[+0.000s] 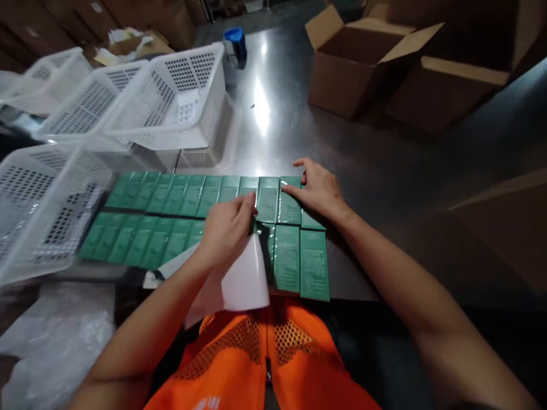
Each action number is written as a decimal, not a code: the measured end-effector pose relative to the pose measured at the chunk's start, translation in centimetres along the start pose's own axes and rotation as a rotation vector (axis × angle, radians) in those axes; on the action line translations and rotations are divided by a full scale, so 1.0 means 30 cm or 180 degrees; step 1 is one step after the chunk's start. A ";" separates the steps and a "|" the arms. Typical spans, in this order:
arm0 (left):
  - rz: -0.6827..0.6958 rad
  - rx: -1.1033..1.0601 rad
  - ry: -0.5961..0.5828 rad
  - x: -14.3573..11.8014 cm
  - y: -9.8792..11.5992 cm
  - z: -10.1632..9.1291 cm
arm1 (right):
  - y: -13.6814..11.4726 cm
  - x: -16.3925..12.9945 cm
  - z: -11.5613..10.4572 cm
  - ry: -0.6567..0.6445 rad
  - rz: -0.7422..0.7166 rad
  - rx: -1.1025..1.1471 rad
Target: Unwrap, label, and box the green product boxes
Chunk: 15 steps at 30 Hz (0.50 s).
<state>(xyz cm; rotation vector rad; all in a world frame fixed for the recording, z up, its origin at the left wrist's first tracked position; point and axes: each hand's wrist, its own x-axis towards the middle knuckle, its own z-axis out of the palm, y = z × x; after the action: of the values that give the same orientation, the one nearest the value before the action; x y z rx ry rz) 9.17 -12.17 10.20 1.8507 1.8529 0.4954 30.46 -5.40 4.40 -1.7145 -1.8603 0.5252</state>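
Head view: green packets (205, 219) lie in two rows on the steel table (384, 165). Left hand (226, 233) pinches a white sheet (243, 282); right hand (318, 188) rests flat, fingers extended, on the end packets. Keep edges aligned.

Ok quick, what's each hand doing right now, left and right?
Left hand: closed, pinching a white sheet over the green packets.
Right hand: open, flat, fingers resting on the green packets' far row.
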 end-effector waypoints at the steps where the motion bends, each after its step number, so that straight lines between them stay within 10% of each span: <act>1: -0.0041 -0.0025 0.0462 -0.011 -0.009 -0.016 | -0.017 -0.015 -0.012 -0.0009 -0.0027 0.0258; 4: -0.0220 0.0286 0.1494 -0.029 -0.027 -0.049 | -0.119 -0.107 -0.057 -0.0013 -0.0251 0.1140; 7: -0.0215 0.0331 0.1763 -0.044 -0.025 -0.064 | -0.257 -0.234 -0.080 -0.0151 -0.0746 0.1281; 15: 0.0034 -0.1887 0.0417 -0.108 -0.094 -0.170 | -0.421 -0.270 -0.043 0.0368 -0.1497 0.0839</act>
<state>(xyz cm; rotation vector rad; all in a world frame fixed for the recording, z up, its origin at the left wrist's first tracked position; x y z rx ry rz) 3.89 -15.09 13.04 1.4493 1.5432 1.0592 21.76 -14.92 12.18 -1.0675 -1.9261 0.4429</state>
